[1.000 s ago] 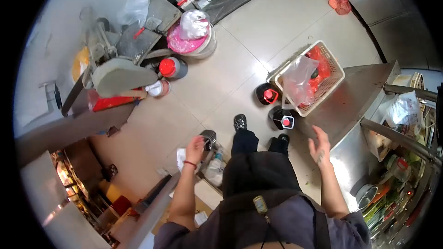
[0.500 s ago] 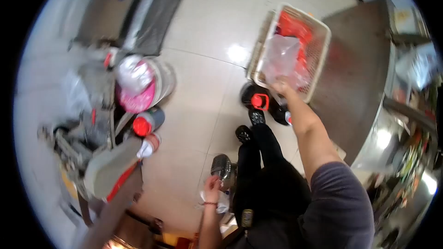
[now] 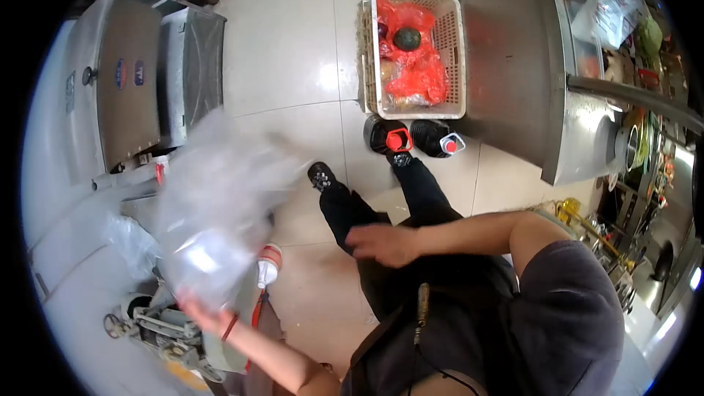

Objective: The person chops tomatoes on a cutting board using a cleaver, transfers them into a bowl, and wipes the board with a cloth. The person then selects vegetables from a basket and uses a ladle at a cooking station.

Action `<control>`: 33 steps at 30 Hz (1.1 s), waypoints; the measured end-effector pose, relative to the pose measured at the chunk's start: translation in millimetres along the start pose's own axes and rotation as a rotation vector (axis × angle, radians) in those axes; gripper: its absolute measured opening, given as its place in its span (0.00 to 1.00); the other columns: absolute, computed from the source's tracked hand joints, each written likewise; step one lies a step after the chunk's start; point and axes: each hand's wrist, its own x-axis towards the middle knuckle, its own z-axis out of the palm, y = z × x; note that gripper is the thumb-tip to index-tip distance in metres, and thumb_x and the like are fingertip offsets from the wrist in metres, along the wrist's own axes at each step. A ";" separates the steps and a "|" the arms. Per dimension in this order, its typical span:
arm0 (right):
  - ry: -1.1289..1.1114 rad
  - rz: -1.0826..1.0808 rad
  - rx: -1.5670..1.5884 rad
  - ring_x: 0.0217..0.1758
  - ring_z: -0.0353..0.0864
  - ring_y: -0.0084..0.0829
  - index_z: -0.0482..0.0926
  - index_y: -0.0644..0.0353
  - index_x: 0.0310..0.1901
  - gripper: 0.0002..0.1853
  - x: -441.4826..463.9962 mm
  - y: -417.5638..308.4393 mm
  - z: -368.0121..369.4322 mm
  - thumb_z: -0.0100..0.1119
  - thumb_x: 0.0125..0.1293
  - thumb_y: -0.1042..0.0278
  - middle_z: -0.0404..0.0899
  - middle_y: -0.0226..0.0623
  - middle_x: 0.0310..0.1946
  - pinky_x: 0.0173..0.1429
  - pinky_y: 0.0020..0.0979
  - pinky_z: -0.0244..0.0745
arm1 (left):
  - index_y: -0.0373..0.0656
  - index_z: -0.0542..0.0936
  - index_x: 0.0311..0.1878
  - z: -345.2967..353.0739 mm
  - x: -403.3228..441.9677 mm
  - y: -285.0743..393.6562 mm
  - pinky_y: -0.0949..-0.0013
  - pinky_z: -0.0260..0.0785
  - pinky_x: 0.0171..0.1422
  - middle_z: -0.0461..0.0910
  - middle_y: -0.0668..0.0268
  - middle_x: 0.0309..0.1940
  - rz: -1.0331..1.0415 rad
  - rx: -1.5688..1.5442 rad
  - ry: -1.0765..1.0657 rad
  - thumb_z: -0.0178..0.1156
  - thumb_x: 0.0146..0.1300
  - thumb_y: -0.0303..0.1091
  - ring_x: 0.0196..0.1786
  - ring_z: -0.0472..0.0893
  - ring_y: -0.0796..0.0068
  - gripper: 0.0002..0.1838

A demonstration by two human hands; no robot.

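A large translucent plastic bag [image 3: 227, 198] hangs blurred on the left side of the head view. My left hand [image 3: 202, 314], with a dark red band at the wrist, is closed on its lower end. Whether anything is inside the bag I cannot tell. In front of my body, my right hand [image 3: 385, 244] is somewhat blurred, its fingers stretched to the left and nothing visible in them. Ahead on the floor, a white plastic basket [image 3: 458, 66] holds red plastic bags [image 3: 411, 77] and a dark green round vegetable [image 3: 407, 39].
Two dark jugs, one with a red cap [image 3: 396, 139] and one with a white handle [image 3: 449, 145], stand by my foot. A steel cabinet [image 3: 506, 66] is at right. A metal machine [image 3: 161, 330] and a white-capped bottle [image 3: 269, 264] are at left.
My right hand has left the basket and drawn back to my body. The translucent bag has gone from the basket to my left hand, which has moved left. The view has turned.
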 end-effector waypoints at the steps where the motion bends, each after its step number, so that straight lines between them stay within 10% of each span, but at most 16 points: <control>1: 0.101 0.246 -0.021 0.68 0.56 0.48 0.72 0.63 0.52 0.25 3.1 7.8 1.9 0.58 0.48 0.70 0.59 0.50 0.63 0.69 0.44 0.54 | 0.38 0.69 0.57 -51.3 41.3 16.2 0.52 0.63 0.64 0.69 0.56 0.59 0.078 -0.220 -0.030 0.56 0.57 0.35 0.60 0.69 0.57 0.24; 4: 0.463 0.697 0.062 0.61 0.65 0.50 0.75 0.63 0.49 0.22 14.6 81.1 17.8 0.57 0.49 0.71 0.69 0.51 0.54 0.63 0.43 0.63 | 0.36 0.70 0.56 -123.5 103.5 58.7 0.59 0.67 0.59 0.74 0.55 0.53 0.547 0.391 0.356 0.58 0.58 0.27 0.54 0.73 0.59 0.22; 8: 0.718 0.854 -0.196 0.54 0.73 0.51 0.75 0.64 0.48 0.20 49.6 82.0 -15.5 0.55 0.52 0.72 0.72 0.52 0.51 0.60 0.37 0.70 | 0.35 0.73 0.53 -125.1 152.4 55.1 0.61 0.70 0.54 0.76 0.56 0.50 0.621 0.323 0.472 0.58 0.60 0.26 0.51 0.76 0.61 0.17; 11: 0.733 0.904 0.038 0.57 0.71 0.49 0.74 0.63 0.51 0.21 65.5 87.8 -9.1 0.57 0.53 0.71 0.71 0.54 0.52 0.62 0.37 0.68 | 0.35 0.73 0.55 -148.5 224.3 0.2 0.62 0.70 0.53 0.76 0.54 0.50 0.668 1.119 0.365 0.57 0.63 0.30 0.50 0.77 0.61 0.18; 14: 0.762 0.898 -0.044 0.57 0.71 0.48 0.72 0.62 0.53 0.24 54.2 118.5 -10.1 0.58 0.52 0.71 0.71 0.53 0.52 0.63 0.37 0.67 | 0.38 0.70 0.61 -128.3 265.2 -66.0 0.62 0.70 0.54 0.73 0.51 0.55 0.464 1.283 0.277 0.56 0.62 0.30 0.52 0.76 0.57 0.23; 18: 1.189 0.962 -0.084 0.53 0.74 0.50 0.66 0.63 0.59 0.31 3.1 187.9 -30.1 0.55 0.49 0.76 0.74 0.52 0.48 0.60 0.37 0.69 | 0.37 0.63 0.66 -52.6 262.6 -85.4 0.63 0.69 0.56 0.64 0.49 0.64 -0.051 1.491 -0.011 0.57 0.60 0.27 0.55 0.74 0.60 0.30; 20: 1.251 1.222 -0.081 0.49 0.76 0.50 0.64 0.63 0.60 0.31 -20.8 201.2 -68.2 0.54 0.49 0.76 0.77 0.52 0.45 0.55 0.38 0.72 | 0.36 0.64 0.65 -34.3 247.6 -126.5 0.67 0.69 0.55 0.68 0.54 0.60 0.076 0.914 -0.354 0.57 0.61 0.26 0.53 0.74 0.66 0.28; 26: 1.145 1.555 -0.081 0.59 0.69 0.49 0.59 0.61 0.65 0.38 -90.3 377.5 -94.4 0.61 0.51 0.67 0.69 0.57 0.56 0.63 0.39 0.67 | 0.37 0.73 0.53 134.4 81.1 -139.6 0.73 0.68 0.54 0.76 0.62 0.49 -0.007 0.914 -1.316 0.56 0.63 0.25 0.49 0.75 0.76 0.15; 27: 1.535 1.310 0.451 0.60 0.69 0.48 0.60 0.58 0.65 0.38 -97.7 432.7 -90.6 0.63 0.51 0.65 0.68 0.54 0.57 0.64 0.38 0.66 | 0.37 0.73 0.53 157.4 63.6 -142.4 0.73 0.68 0.54 0.76 0.62 0.49 -0.008 0.924 -1.324 0.56 0.63 0.25 0.49 0.75 0.76 0.15; 30: 1.358 1.213 0.367 0.64 0.65 0.43 0.57 0.50 0.68 0.42 -112.1 503.9 -108.4 0.67 0.52 0.59 0.65 0.50 0.62 0.65 0.39 0.63 | 0.37 0.74 0.51 222.6 37.0 -158.9 0.73 0.68 0.54 0.77 0.62 0.46 -0.254 0.971 -1.410 0.57 0.63 0.25 0.47 0.77 0.76 0.13; 32: 0.997 1.253 -0.397 0.64 0.66 0.42 0.55 0.49 0.69 0.41 -106.6 498.4 -142.6 0.66 0.54 0.58 0.65 0.49 0.62 0.61 0.40 0.67 | 0.37 0.74 0.51 248.0 35.3 -185.3 0.73 0.69 0.54 0.78 0.62 0.45 -0.647 0.966 -1.213 0.58 0.62 0.25 0.48 0.77 0.74 0.14; 33: 0.871 1.242 -0.644 0.64 0.66 0.42 0.55 0.49 0.69 0.41 -103.7 492.5 -159.6 0.65 0.55 0.58 0.65 0.49 0.62 0.60 0.41 0.68 | 0.36 0.74 0.52 275.6 26.2 -183.9 0.73 0.69 0.54 0.78 0.62 0.45 -0.482 1.073 -1.291 0.57 0.61 0.24 0.48 0.77 0.75 0.15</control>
